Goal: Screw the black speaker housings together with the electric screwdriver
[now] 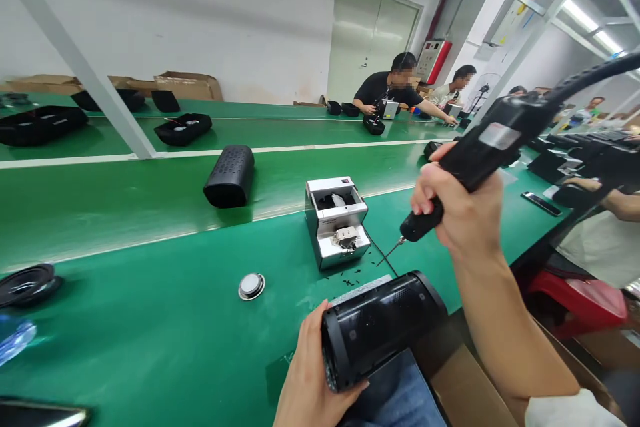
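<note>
My left hand (pixel 317 367) is closed round the near end of a glossy black speaker housing (pixel 383 327), which lies tilted at the bench's front edge above my lap. Raised to the right, my right hand (pixel 463 207) grips a black electric screwdriver (pixel 483 147). Its thin bit points down and left, apart from the housing. Just beyond the housing stands a silver and black screw feeder (pixel 337 220), with small dark screws (pixel 350 273) scattered at its foot. A round silver disc-shaped part (pixel 251 286) rests left of it.
A black speaker shell (pixel 230 177) stands on the green conveyor belt (pixel 140 193). At far left are a black ring-shaped part (pixel 27 283) and a clear blue plastic item (pixel 15 337). A cardboard box (pixel 473 387) sits below my right arm. Co-workers (pixel 385 90) sit across the line and to the right.
</note>
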`<action>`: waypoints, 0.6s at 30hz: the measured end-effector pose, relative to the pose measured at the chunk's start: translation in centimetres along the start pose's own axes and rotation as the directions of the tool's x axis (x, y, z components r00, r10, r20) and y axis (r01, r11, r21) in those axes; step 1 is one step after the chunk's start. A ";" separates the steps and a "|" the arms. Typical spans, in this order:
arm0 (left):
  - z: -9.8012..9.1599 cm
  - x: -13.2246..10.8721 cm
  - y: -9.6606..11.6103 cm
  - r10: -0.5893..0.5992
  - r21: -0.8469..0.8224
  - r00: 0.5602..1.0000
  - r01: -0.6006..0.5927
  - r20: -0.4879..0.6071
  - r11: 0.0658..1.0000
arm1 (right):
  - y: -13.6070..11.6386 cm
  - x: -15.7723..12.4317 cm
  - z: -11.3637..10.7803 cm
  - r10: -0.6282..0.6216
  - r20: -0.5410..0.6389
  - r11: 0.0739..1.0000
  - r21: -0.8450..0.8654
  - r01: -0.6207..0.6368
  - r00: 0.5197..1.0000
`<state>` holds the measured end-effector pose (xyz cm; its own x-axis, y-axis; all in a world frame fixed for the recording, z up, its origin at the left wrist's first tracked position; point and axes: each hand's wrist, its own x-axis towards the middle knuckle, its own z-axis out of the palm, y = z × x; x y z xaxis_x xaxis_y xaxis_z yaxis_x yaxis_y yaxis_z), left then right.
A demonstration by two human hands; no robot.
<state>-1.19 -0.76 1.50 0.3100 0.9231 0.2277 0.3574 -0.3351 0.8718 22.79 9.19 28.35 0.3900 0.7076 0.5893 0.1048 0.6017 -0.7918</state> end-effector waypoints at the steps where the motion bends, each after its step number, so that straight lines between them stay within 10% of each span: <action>1: 0.0 0.0 -0.2 0.009 0.007 1.000 -0.009 0.000 1.000 | -0.7 0.1 -0.9 -0.009 -0.024 1.000 -0.012 0.009 1.000; 10: -0.1 0.1 -0.9 0.050 0.062 0.999 -0.050 0.006 0.997 | -4.0 -0.4 -5.5 -0.058 -0.135 0.991 -0.127 0.040 0.989; 18: 0.0 0.1 -1.6 0.055 0.069 0.998 -0.054 -0.017 0.996 | -2.0 -1.2 -6.1 -0.038 -0.079 0.995 -0.097 0.031 0.996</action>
<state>-1.75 -0.12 0.18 0.3146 0.9062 0.2824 0.3998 -0.3963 0.8265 27.71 4.90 28.24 0.4565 0.6526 0.6047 0.2048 0.5844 -0.7852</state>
